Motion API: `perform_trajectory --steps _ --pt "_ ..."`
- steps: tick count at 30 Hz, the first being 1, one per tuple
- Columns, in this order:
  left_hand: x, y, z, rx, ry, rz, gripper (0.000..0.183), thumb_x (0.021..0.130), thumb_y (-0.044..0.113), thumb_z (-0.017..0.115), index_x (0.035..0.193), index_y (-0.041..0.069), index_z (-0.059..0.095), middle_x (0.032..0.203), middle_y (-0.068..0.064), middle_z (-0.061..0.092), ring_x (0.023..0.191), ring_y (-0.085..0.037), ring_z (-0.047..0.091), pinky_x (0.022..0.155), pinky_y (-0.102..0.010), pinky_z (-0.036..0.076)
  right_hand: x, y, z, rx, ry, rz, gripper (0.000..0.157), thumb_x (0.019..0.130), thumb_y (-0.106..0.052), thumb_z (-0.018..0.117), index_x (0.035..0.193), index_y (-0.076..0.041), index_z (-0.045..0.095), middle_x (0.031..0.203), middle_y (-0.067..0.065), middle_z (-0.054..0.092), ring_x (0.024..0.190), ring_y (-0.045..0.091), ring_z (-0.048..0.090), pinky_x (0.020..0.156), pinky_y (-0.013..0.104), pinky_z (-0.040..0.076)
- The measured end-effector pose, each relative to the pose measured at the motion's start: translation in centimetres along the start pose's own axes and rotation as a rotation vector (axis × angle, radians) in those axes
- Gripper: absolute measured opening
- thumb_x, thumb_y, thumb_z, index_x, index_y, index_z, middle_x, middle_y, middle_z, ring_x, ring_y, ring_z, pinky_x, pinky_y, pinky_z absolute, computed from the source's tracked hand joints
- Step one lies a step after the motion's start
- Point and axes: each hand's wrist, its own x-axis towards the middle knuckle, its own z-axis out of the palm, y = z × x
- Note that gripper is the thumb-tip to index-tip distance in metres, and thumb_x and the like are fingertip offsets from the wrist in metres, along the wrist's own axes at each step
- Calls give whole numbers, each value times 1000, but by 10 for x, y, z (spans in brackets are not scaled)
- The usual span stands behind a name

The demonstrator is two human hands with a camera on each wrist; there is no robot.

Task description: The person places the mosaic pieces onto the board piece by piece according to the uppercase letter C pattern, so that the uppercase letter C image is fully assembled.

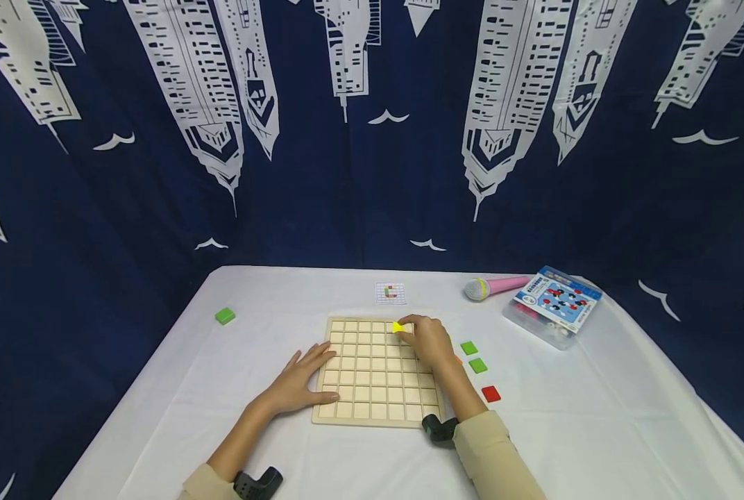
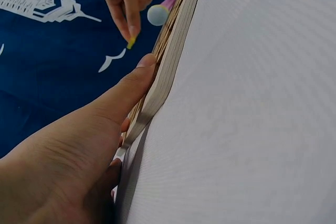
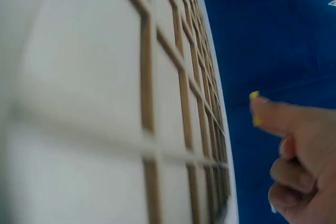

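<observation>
A wooden grid board (image 1: 372,375) with square cells lies on the table. My right hand (image 1: 430,340) pinches a small yellow tile (image 1: 398,327) between thumb and fingers, over the far part of the board right of its middle. In the right wrist view the yellow tile (image 3: 255,109) shows at the thumb tip, its middle covered. My left hand (image 1: 298,380) rests at the board's left edge, fingers spread and thumb lying over the near left corner. The left wrist view shows the thumb (image 2: 126,90) along the board's rim (image 2: 170,66).
Right of the board lie green tiles (image 1: 477,365) and a red tile (image 1: 491,394); an orange one is partly hidden by the right arm. Green pieces (image 1: 225,316) sit far left. Behind are a pattern card (image 1: 391,294), a pink microphone (image 1: 497,286) and a clear plastic box (image 1: 553,305).
</observation>
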Motion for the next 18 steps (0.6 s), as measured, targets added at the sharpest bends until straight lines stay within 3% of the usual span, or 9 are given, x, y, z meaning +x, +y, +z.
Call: perform_trajectory --steps 4,11,18 --pt "0 1 0 -4 8 -3 87 74 60 66 139 8 40 150 -9 25 138 -31 17 110 -52 5 1 4 10 6 -59 1 29 80 -26 73 103 -9 70 55 -2 49 45 10 38 38 21 33" --pt "1 2 0 5 1 -21 88 74 61 65 141 10 39 151 -7 23 138 -28 15 111 -50 3 3 8 18 -47 -60 -35 24 78 -27 75 99 -14 72 86 5 68 62 13 56 48 26 45" --pt "0 1 0 -5 -3 -15 88 74 60 65 141 10 38 151 -7 23 138 -29 15 111 -50 3 3 8 21 -75 -55 -46 24 77 -28 75 98 -16 72 86 3 69 65 13 58 49 26 46"
